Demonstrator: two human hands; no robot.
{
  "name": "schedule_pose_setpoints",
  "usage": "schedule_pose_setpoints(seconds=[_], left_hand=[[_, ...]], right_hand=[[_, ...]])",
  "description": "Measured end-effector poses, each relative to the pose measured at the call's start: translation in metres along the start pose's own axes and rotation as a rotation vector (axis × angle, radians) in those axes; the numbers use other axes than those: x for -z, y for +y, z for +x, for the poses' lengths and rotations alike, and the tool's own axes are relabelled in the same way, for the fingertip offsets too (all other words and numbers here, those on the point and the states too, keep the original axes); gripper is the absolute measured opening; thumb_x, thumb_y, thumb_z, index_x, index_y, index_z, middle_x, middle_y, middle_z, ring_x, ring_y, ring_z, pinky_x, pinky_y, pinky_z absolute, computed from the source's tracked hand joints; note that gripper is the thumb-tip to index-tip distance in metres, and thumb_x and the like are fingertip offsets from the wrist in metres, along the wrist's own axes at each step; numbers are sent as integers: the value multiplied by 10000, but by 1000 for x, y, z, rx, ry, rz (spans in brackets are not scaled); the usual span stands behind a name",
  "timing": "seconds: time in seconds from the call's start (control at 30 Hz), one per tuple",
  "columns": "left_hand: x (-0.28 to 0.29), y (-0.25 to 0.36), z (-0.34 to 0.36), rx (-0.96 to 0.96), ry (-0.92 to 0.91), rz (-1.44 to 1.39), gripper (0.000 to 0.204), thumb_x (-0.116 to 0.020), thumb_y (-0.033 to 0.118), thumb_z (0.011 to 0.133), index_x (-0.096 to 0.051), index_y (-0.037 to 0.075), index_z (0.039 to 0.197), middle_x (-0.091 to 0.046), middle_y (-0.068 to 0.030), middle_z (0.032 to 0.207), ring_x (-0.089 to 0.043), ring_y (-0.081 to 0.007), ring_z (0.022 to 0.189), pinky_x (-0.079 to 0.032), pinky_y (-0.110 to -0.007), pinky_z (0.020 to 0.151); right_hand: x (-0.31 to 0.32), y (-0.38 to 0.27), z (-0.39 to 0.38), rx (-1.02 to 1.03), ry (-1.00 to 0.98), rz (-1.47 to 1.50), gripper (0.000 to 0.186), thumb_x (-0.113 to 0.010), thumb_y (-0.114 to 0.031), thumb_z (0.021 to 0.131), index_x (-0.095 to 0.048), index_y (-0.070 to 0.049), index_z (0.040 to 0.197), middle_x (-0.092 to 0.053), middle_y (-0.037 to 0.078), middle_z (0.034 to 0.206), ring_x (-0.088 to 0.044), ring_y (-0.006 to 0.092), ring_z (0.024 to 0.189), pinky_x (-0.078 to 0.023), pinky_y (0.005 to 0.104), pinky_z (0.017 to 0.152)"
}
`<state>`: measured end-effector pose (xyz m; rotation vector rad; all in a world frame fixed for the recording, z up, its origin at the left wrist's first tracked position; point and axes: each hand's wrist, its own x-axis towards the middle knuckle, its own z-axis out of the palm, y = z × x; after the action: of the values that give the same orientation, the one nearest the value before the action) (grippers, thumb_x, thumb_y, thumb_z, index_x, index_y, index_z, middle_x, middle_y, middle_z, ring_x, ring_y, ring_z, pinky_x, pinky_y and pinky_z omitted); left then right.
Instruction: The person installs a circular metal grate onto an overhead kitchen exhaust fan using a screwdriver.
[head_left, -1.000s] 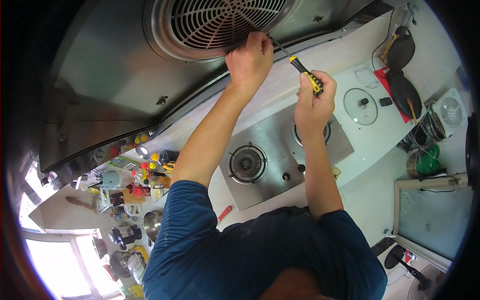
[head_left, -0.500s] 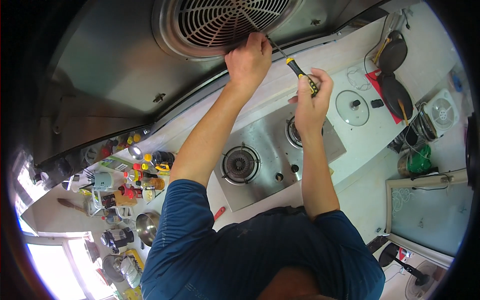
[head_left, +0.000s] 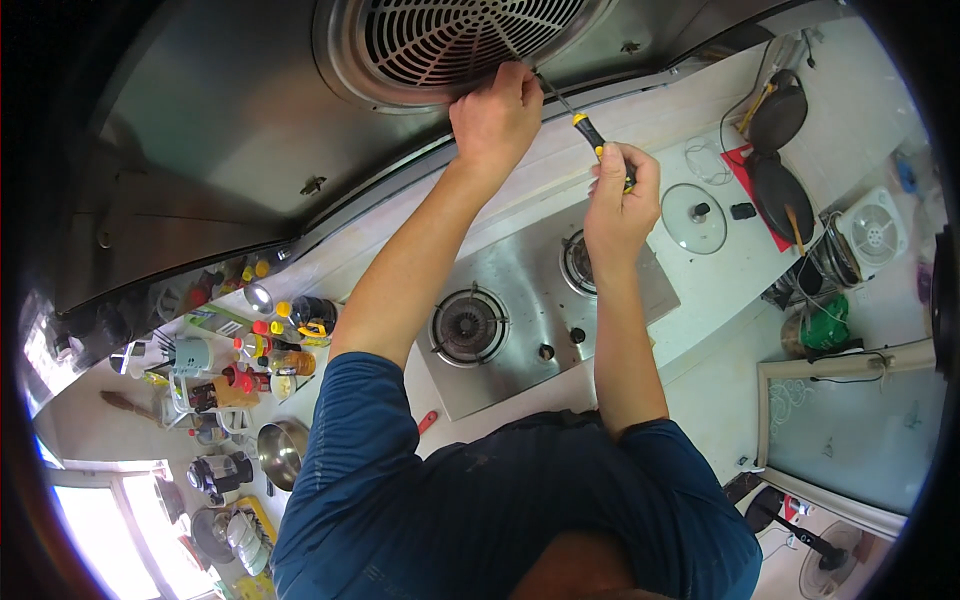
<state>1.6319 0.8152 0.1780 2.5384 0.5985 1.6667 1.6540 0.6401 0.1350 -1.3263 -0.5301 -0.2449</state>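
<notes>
A screwdriver (head_left: 588, 130) with a black and yellow handle slants up toward the range hood's round vent grille (head_left: 420, 45). My right hand (head_left: 622, 185) is closed around its handle, thumb along the side. Just below the grille's rim, my left hand (head_left: 495, 115) is closed, its fingertips pinched at the thin metal shaft. The shaft runs on past these fingers to the grille's slots. Where its tip ends is hard to make out.
Below my arms lies a two-burner gas stove (head_left: 500, 370). A glass lid (head_left: 694, 218) and an open black double pan (head_left: 780, 195) lie to the right. Sauce bottles (head_left: 290, 362) and a metal pan (head_left: 283, 452) stand left. The hood's steel underside (head_left: 220, 130) spans the top left.
My right hand's fingers have closed in more around the screwdriver handle. My left hand stays at the shaft below the grille. The whole view has shifted slightly.
</notes>
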Motion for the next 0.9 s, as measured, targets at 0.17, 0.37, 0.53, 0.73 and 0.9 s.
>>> schedule_pose_setpoints(seconds=[0.17, 0.37, 0.53, 0.73, 0.9], left_hand=[[4, 0, -2, 56, -59, -101, 120, -748, 202, 904, -692, 107, 951, -773, -75, 797, -752, -298, 689, -589, -430, 643], [15, 8, -8, 180, -151, -221, 208, -743, 219, 925, -733, 56, 1054, -782, -134, 835, -775, -281, 744, -604, -405, 702], [11, 25, -19, 522, -424, -606, 351, -693, 250, 1004, -714, -50, 1184, -784, -164, 965, -775, -246, 843, -622, -394, 725], [19, 42, -25, 1050, -650, -1704, 376, -507, 258, 1121, -605, -64, 1288, -695, -245, 1245, -687, -343, 1192, -579, -491, 1010], [10, 44, -22, 1082, -610, -1664, 356, -508, 248, 1123, -594, -63, 1272, -679, -268, 1284, -682, -353, 1192, -570, -512, 1016]], right_hand=[[-4, -8, -2, -174, -44, 332, 297, -661, -250, 1063, -582, 3, 1197, -636, 59, 897, -588, 123, 732, -492, 280, 662], [-2, -5, 0, -189, -78, 65, 318, -662, -269, 1064, -560, -6, 1211, -634, 67, 969, -585, 124, 762, -495, 290, 659], [-1, 6, 3, -141, -49, 176, 333, -674, -300, 1058, -586, 2, 1168, -665, 84, 954, -605, 128, 760, -501, 292, 669], [12, -6, 11, -286, -182, 112, 407, -686, -357, 1045, -584, -1, 1212, -670, 119, 1023, -640, 153, 739, -520, 290, 657], [9, -3, -2, -337, -184, 149, 452, -676, -409, 1043, -593, 7, 1199, -684, 109, 876, -629, 146, 663, -507, 301, 571]])
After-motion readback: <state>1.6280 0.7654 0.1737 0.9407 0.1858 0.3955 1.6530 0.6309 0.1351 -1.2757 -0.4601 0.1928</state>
